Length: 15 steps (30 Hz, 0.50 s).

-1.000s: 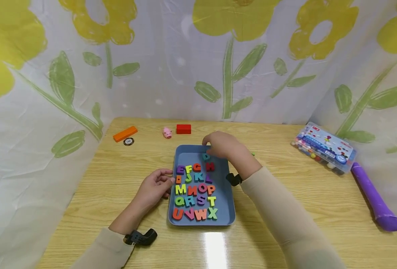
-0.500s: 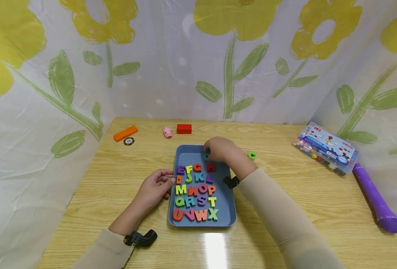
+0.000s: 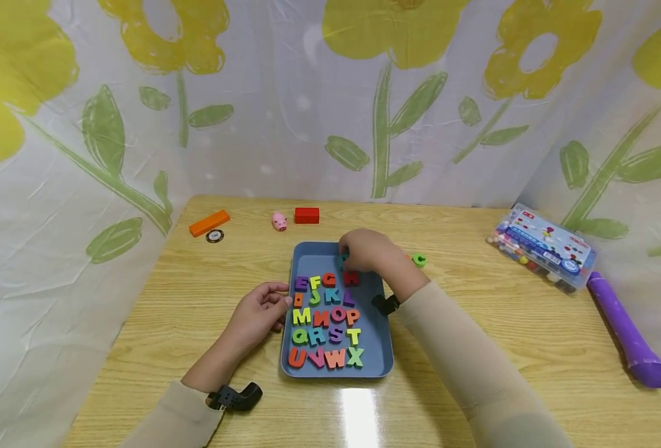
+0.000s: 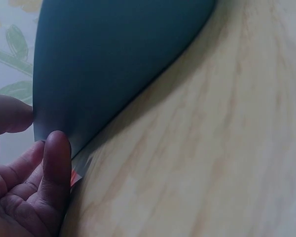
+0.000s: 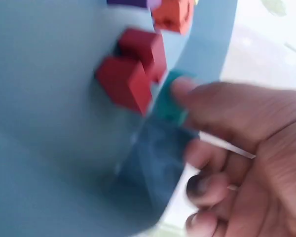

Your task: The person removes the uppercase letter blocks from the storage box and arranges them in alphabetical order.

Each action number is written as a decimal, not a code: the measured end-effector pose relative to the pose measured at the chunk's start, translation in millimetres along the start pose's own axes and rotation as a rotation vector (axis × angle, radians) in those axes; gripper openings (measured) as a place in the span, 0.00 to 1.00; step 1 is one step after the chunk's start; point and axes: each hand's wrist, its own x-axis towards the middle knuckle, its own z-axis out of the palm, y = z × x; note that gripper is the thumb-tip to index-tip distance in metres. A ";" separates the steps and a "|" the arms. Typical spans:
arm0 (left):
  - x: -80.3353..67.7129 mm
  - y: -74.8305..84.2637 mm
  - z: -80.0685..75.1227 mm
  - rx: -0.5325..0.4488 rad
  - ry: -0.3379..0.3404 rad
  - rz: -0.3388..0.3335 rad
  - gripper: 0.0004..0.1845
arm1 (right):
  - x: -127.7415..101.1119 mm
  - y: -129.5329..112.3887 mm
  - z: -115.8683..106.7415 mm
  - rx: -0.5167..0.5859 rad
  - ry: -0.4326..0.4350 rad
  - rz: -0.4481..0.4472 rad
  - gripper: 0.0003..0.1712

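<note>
A blue tray lies mid-table with several coloured foam letters in rows, E to X. My right hand is over the tray's far end and pinches a teal letter just above the red H. In the right wrist view a fingertip presses the teal letter beside the red H on the tray. My left hand holds the tray's left rim. In the left wrist view its thumb and a finger touch the tray's edge. A green letter C lies on the table to the tray's right.
At the table's far side lie an orange block, a round token, a pink pig and a red block. A clear box of beads and a purple tube sit at the right. Flowered curtains enclose the table.
My right hand drew slightly back towards me and lowered with the teal letter, uncovering the green C on the table. The left hand has stayed on the tray's rim.
</note>
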 end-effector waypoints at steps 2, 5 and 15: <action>0.1 -0.1 0.3 0.002 0.000 -0.002 0.21 | -6.3 5.0 -7.8 0.057 0.019 -0.014 0.13; 0.2 0.0 0.6 0.008 0.002 -0.006 0.21 | -19.7 20.4 -22.3 0.134 0.069 -0.020 0.18; 0.8 0.8 -0.7 0.026 -0.004 -0.002 0.21 | -72.5 114.7 -40.1 0.164 0.133 0.155 0.21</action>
